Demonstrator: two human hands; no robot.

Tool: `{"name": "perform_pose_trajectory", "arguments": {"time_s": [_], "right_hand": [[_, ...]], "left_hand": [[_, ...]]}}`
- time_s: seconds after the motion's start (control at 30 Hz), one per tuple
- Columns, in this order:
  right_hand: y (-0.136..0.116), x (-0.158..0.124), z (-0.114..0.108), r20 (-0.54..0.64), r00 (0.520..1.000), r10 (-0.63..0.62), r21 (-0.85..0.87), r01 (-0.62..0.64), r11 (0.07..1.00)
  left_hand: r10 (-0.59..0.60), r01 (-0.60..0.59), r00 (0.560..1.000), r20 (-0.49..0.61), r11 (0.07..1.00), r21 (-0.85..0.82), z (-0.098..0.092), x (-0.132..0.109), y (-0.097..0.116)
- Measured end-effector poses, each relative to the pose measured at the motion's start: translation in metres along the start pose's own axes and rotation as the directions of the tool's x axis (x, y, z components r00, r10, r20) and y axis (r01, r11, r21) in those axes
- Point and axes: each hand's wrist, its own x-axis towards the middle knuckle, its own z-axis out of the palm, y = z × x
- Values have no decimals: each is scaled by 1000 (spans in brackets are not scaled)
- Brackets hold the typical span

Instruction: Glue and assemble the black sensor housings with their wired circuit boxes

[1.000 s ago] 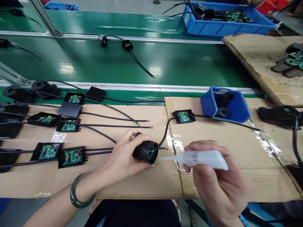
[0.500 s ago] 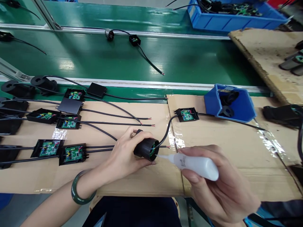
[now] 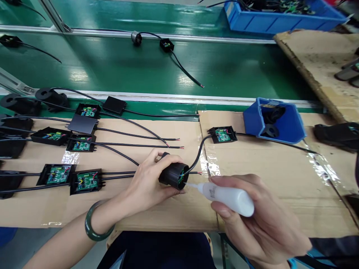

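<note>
My left hand (image 3: 151, 175) is closed around a black cylindrical housing (image 3: 174, 172), its open end turned to the right. Inside that end a bit of green board and thin wires show. A black cable (image 3: 199, 152) runs from it to an open black box with a green circuit board (image 3: 223, 134). Between thumb and fingers, my right hand (image 3: 260, 213) grips a white squeeze bottle (image 3: 228, 197). Its thin nozzle points left at the lower rim of the housing; whether it touches is too fine to tell.
To the left lie several cabled boxes with boards (image 3: 87, 181) and black housings (image 3: 21, 104). A small blue bin (image 3: 280, 123) holding black parts stands at right. Behind runs a green conveyor belt (image 3: 117, 71) carrying another cabled box (image 3: 167, 45). A large blue crate (image 3: 286, 23) is at the back.
The squeeze bottle in my right hand has shifted slightly left and tilted a little. My left hand keeps the housing in place. The box on the belt has moved slightly right.
</note>
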Motion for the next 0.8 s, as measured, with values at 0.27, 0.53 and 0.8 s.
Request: {"name": "perform_pose_trajectory", "arguments": {"time_s": [0.27,0.53,0.8], "right_hand": [[1,0,3,-19,1000,-22,-15,22,1000],[2,3,5,-54,998,-25,-28,24,999],[3,6,7,-74,997,-26,-28,24,999]], "left_hand": [[-10,10,1000,1,1000,-8,0,0,1],[-14,14,1000,9,1000,-17,0,0,2],[-4,4,1000,3,1000,-8,0,0,1]]}}
